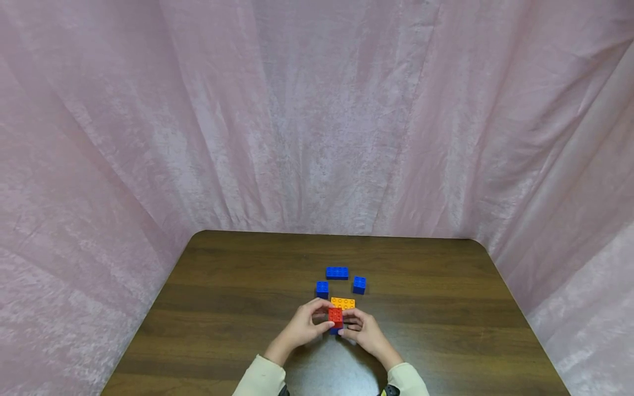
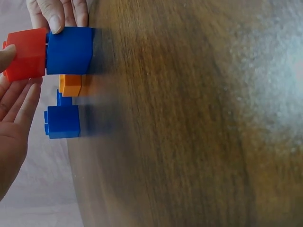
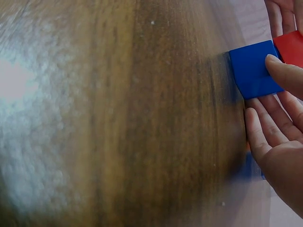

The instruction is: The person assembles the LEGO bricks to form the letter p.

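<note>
On the wooden table [image 1: 213,330], near its front edge and about midway across, a red brick [image 1: 335,317] sits above a blue brick [image 2: 70,51], both between the hands. The left hand [image 1: 300,325] pinches the red brick, thumb on its near side and fingers beyond; the right hand [image 1: 367,332] pinches the blue brick below in the same way. The red brick's studs point up and the pair's long axis stands upright, with a thin seam between the two; whether they are fully pressed together, I cannot tell. Just beyond lies an orange brick [image 1: 349,303], studs up, its long axis running left to right. Farther out, a long blue brick [image 1: 337,273] lies the same way, with a small blue brick [image 1: 322,289] nearer on the left and another small one [image 1: 359,285] on the right.
</note>
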